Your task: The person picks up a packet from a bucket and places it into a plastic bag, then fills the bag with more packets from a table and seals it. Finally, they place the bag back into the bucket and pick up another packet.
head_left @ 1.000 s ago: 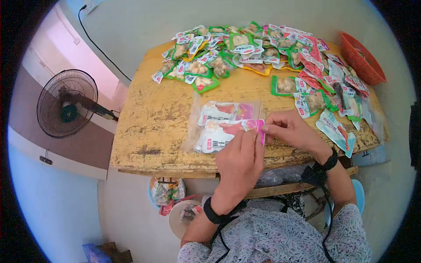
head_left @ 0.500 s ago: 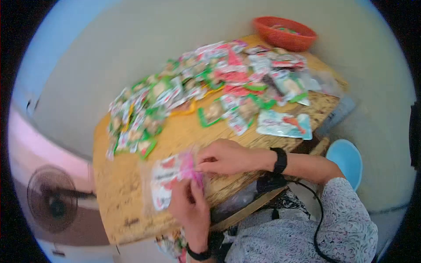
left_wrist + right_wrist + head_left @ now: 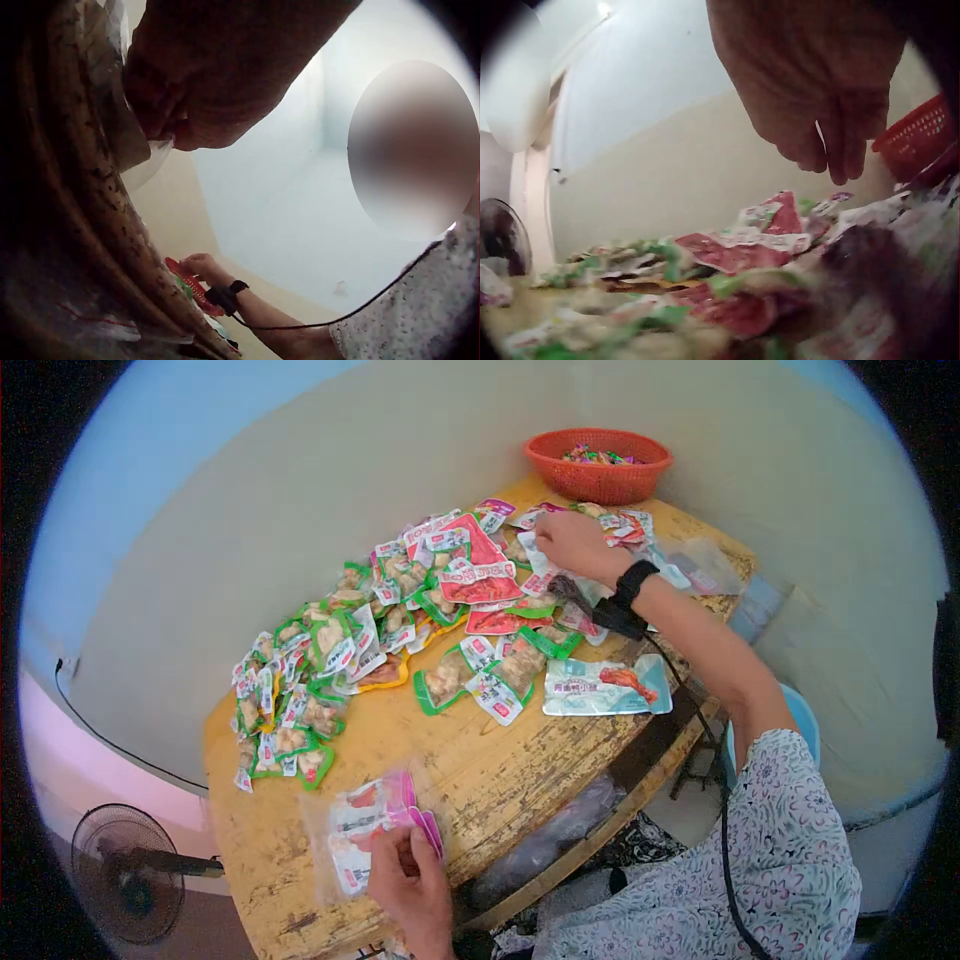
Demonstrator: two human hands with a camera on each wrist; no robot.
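Observation:
My left hand [image 3: 412,890] is at the front of the table, its fingers curled at the edge of a clear plastic bag [image 3: 318,850]. White-and-pink snack packets [image 3: 362,820] lie in that bag. In the left wrist view, the clear plastic [image 3: 154,161] shows at the fingertips of this hand, which pinches it. Farther back, my right hand [image 3: 580,545] reaches over the right end of a heap of snack packets [image 3: 480,575]. From the right wrist, its fingers [image 3: 844,142] point down above the packets, with nothing seen between them.
A red basket [image 3: 600,480] holding small colourful items stands at the back corner. A pale blue packet [image 3: 608,688] lies near the right table edge, beside green-edged packets [image 3: 445,680]. A fan [image 3: 128,875] stands left of the table [image 3: 490,790]. A cord runs along the right arm.
The view has swung to the right. My right hand has left the pink end of the bagged packets and moved to the far heap. My left hand has stayed by the bag.

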